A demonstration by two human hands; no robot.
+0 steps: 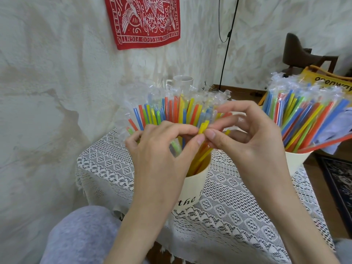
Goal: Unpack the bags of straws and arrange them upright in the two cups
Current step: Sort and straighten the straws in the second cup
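Pinching one thin yellow plastic straw (203, 127) between thumb and forefinger, the left hand (162, 149) and the right hand (245, 141) meet tip to tip at the centre of the frame, each with its other fingers loosely curled; the left hand's outer fingers also seem to rest against the fan of straws at its far side. Directly beneath them stands the cream paper cup with dark lettering (192, 189), crammed with a spreading bundle of clear-wrapped straws in blue, orange, green and yellow (171, 111), and the pinched straw rises from that cup's right-hand side. Because the bundle already flares wide and the cup looks light, a tug or a sideways push on the yellow straw could, I judge, tip the cup or lever neighbouring straws out over the rim. Slippery wrappers could also let the straw slide from so small a grip. At the right edge of the frame a second cream cup (295, 161) holds an equally full, leaning bundle of coloured straws (304, 119), with one orange straw (323, 144) lying almost flat across its rim, likely to fall if the table is jolted. Both cups sit on the white lace tablecloth (238, 206), whose loose weave could let a cup skid. A white mug (182, 80) stands behind, near the wall.
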